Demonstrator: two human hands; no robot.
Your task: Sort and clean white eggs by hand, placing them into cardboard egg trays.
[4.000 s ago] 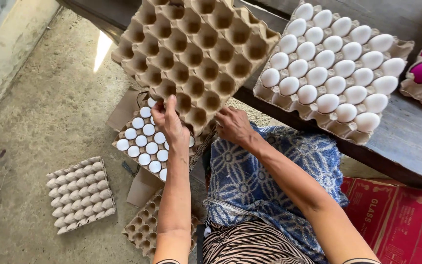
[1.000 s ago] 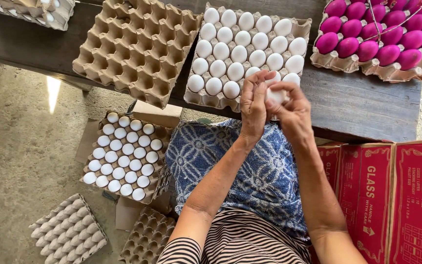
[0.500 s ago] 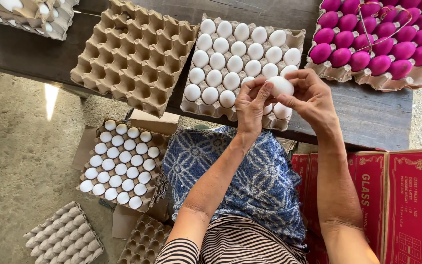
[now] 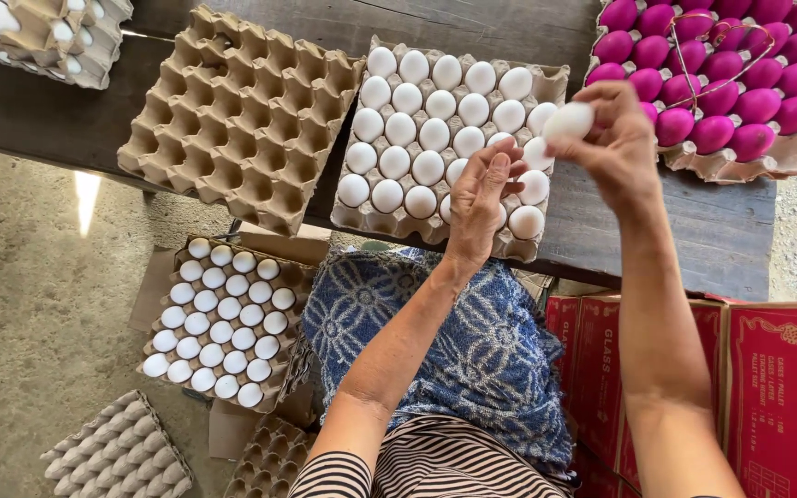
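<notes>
My right hand (image 4: 612,146) holds a white egg (image 4: 569,121) in its fingertips, raised over the right edge of a cardboard tray (image 4: 349,215) filled with white eggs. My left hand (image 4: 478,201) hovers flat over that tray's near right part, fingers stretched toward the eggs, nothing visibly in it. Some eggs are hidden beneath it.
An empty cardboard egg tray (image 4: 237,115) lies left on the dark wooden table (image 4: 712,231). A tray of pink eggs (image 4: 721,83) sits at the right. More trays of white eggs (image 4: 223,323) rest on the floor at my left. Red cartons (image 4: 777,387) stand at right.
My right hand has lifted the egg up and to the right, away from my left hand. My left hand has stayed over the tray and spread flatter.
</notes>
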